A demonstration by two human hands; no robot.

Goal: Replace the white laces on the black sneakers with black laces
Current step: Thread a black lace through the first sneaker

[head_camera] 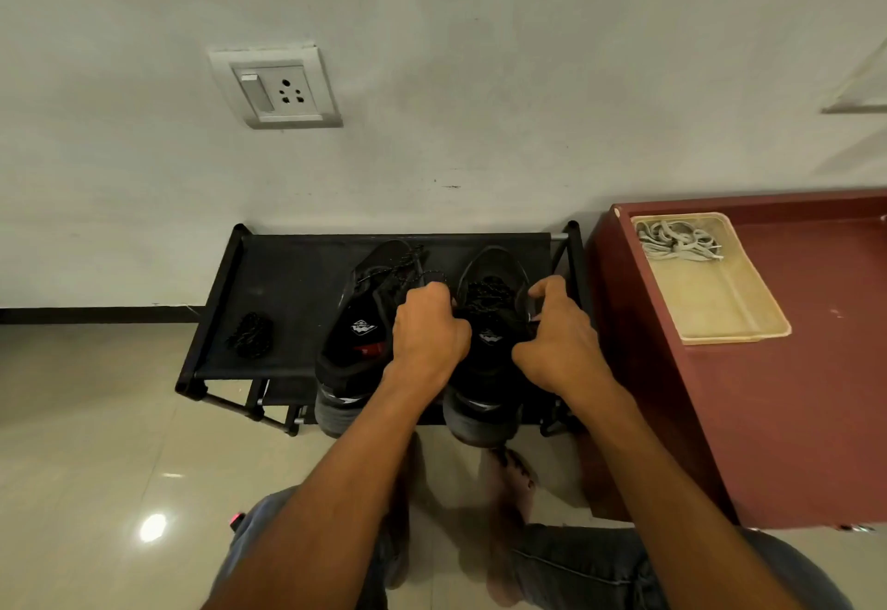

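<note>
Two black sneakers stand side by side on a black shoe rack [288,273], toes toward the wall. The left sneaker [365,321] and the right sneaker [489,283] both show black laces. My left hand [427,326] is curled over the left side of the right sneaker, gripping black lace there. My right hand [557,336] pinches black lace at that shoe's right side. A loose bundle of black lace [250,335] lies on the rack's left part. The white laces [677,239] lie in a beige tray [734,321].
The tray sits on a dark red cabinet [792,417] right of the rack. A wall with a switch and socket plate [276,88] stands behind. Glossy tiled floor lies to the left, and my knees and bare feet are below the rack.
</note>
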